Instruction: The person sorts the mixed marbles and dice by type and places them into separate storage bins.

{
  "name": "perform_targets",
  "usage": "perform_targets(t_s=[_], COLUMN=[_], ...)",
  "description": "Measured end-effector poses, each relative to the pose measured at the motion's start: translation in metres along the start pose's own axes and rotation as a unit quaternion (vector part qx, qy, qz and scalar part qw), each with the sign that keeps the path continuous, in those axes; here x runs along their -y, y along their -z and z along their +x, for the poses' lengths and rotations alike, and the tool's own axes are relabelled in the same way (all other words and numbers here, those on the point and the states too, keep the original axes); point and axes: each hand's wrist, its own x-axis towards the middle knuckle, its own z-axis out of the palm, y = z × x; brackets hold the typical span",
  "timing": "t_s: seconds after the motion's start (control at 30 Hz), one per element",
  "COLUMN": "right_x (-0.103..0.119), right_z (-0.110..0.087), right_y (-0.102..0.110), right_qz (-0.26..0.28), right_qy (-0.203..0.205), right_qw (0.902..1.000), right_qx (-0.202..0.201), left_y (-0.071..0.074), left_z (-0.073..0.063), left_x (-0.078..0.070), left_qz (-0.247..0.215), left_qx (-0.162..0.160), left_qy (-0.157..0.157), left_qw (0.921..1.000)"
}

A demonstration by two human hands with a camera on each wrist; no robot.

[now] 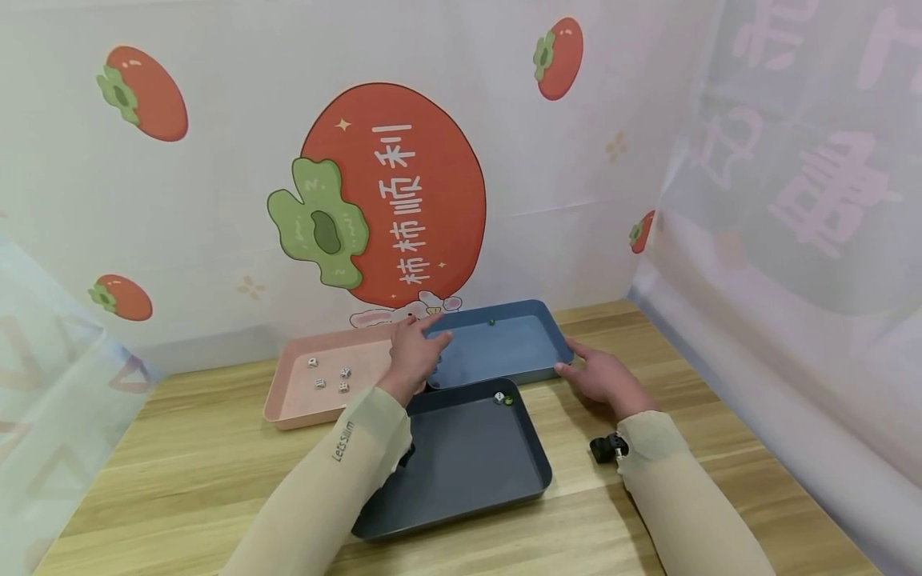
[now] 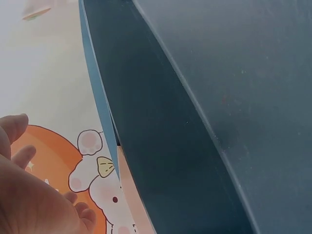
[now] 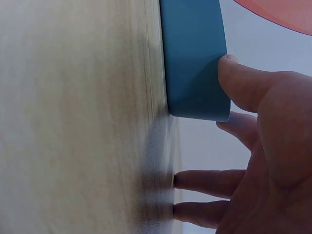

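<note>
My left hand [image 1: 416, 352] reaches across the spot where the pink tray [image 1: 294, 410] meets the blue tray [image 1: 497, 352]. Its fingers are spread and hold nothing; the left wrist view shows them apart. At the blue tray's near right corner, my right hand [image 1: 599, 374] touches with thumb and forefinger. Its thumb [image 3: 239, 80] lies against the tray's rim in the right wrist view, the other fingers stretched out beyond the corner. A small green piece [image 1: 492, 322] lies near the blue tray's far wall. My left hand hides part of both trays.
In front stands a dark grey tray [image 1: 468, 464], with a white die [image 1: 499, 397] and a small green piece [image 1: 508, 400] in its far right corner. Several white dice [image 1: 320, 384] lie in the pink tray. A printed sheet [image 1: 238, 200] hangs behind the wooden table [image 1: 173, 456].
</note>
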Motion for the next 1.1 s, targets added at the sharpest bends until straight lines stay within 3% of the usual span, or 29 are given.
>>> perform_targets(t_s=[0.23,0.43,0.6,0.73,0.9,1.1], right_x=[0.0,0.0,0.001,0.002,0.001,0.001], right_z=[-0.001,0.0,0.0,0.0,0.001,0.001], right_y=[0.0,0.0,0.001,0.0,-0.001,0.001], right_qz=[-0.003,-0.004,-0.004,-0.001,0.004,0.001], right_qy=[0.0,-0.002,-0.005,-0.008,-0.014,-0.015], right_qw=[1.0,1.0,1.0,1.0,0.9999,0.9999], right_qx=[0.0,-0.002,-0.001,0.002,0.003,0.004], left_y=[-0.005,-0.016,-0.031,-0.044,-0.058,-0.065], left_z=[-0.005,-0.02,-0.033,-0.036,-0.036,-0.039], left_x=[-0.005,-0.014,-0.014,-0.008,-0.001,0.0], left_qz=[-0.008,0.018,0.072,0.12,0.175,0.201], left_qx=[0.017,0.058,0.11,0.144,0.19,0.207], left_qy=[-0.02,-0.076,-0.14,-0.174,-0.189,-0.178], left_qw=[0.9996,0.9953,0.9814,0.9668,0.9474,0.9407])
